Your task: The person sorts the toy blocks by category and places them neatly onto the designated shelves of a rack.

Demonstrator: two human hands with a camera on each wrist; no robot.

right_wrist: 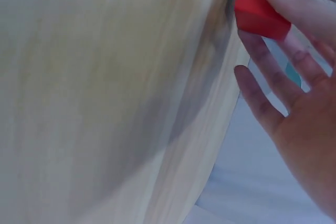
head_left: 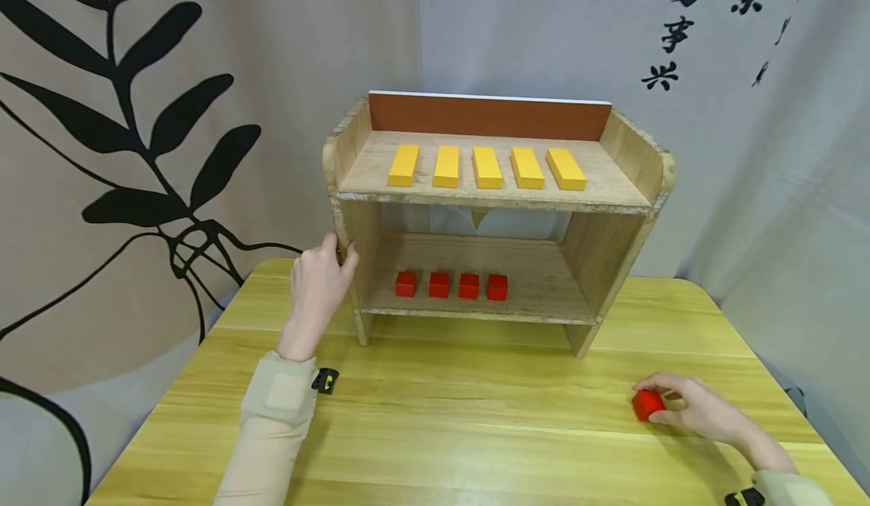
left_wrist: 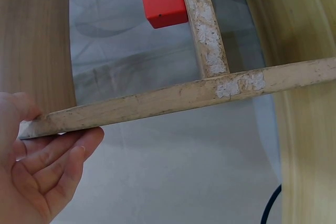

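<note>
My left hand (head_left: 319,283) grips the left side panel of a small two-tier wooden shelf (head_left: 485,205); in the left wrist view the thumb is on one face of the panel (left_wrist: 142,107) and the fingers on the other. At the table's right, my right hand (head_left: 703,411) pinches a red cube (head_left: 648,405) between thumb and fingers, close over the tabletop. The right wrist view has the thumb on one face of this red cube (right_wrist: 260,9). A row of several red cubes (head_left: 438,285) sits on the lower shelf. Several yellow blocks (head_left: 486,168) lie in a row on the upper shelf.
The shelf stands on a wooden table (head_left: 435,415) with rounded far corners. A reddish-brown back board (head_left: 489,116) edges its top tier. Behind hangs a pale curtain (head_left: 544,38) printed with dark leaves and characters. A small pointed wooden piece (head_left: 479,216) shows under the upper shelf.
</note>
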